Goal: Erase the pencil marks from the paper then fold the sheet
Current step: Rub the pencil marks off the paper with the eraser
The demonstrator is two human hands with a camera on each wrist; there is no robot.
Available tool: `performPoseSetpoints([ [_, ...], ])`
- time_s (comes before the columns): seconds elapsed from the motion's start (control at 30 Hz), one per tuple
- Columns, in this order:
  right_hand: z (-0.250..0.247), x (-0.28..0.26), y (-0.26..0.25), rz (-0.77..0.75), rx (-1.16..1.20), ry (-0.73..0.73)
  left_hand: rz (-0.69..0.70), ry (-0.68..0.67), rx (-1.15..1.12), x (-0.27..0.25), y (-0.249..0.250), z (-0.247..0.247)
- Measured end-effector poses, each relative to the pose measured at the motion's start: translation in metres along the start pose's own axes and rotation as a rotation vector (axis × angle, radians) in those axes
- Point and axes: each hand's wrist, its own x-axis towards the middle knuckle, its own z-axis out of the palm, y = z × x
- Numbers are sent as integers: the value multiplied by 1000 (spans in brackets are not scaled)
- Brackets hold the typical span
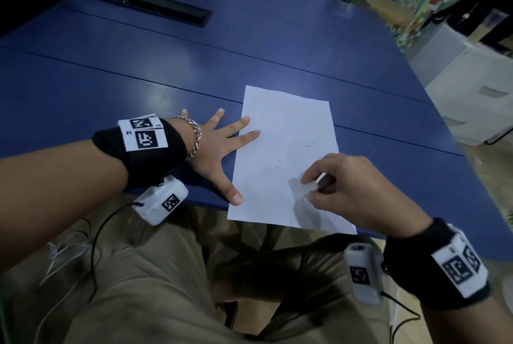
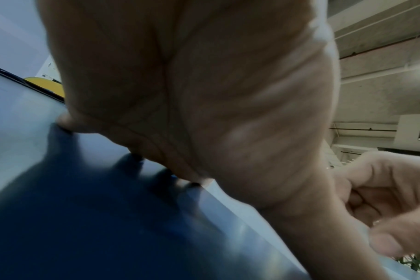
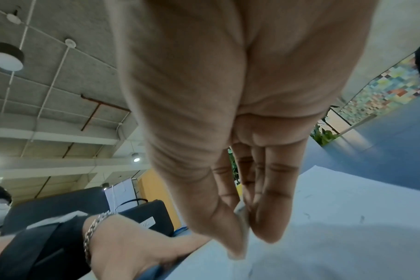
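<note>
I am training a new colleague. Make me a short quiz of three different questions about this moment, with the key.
1. True or false: the left hand lies flat with spread fingers, its fingertips on the left edge of the paper.
2. What does the right hand pinch? A) a pencil B) a white eraser C) a ruler
3. Fill in: a few pencil marks remain, and the sheet is not yet ____.

Key: 1 true; 2 B; 3 folded.
</note>
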Motion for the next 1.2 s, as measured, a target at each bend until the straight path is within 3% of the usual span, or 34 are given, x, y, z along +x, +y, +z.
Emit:
performPoseSetpoints([
  [0.27,11,2,10,14,-86,21,-12,40,-12,-5,2,2],
  [0.4,7,12,17,20,-114,47,-90,46,88,-15,9,6],
  [0.6,-8,33,7,-47,-118,22,-27,248,-18,-8,13,-9],
  [0.7,-8,54,-7,-93,-73,15,40,201,-4,9,13,-15],
  [0.83,-2,83,-15,-124,-119,-16,30,90,38,20,11,-12],
  [0.97,-1,96,-15,-118,-104,-9,17,75,42,22,14,-12],
  [1.13,0,84,-24,-241,-116,-240,0,70,42,23,18,-12],
  [1.2,-5,93,-19,-223,-151,-179,-2,70,46,24,17,-12],
])
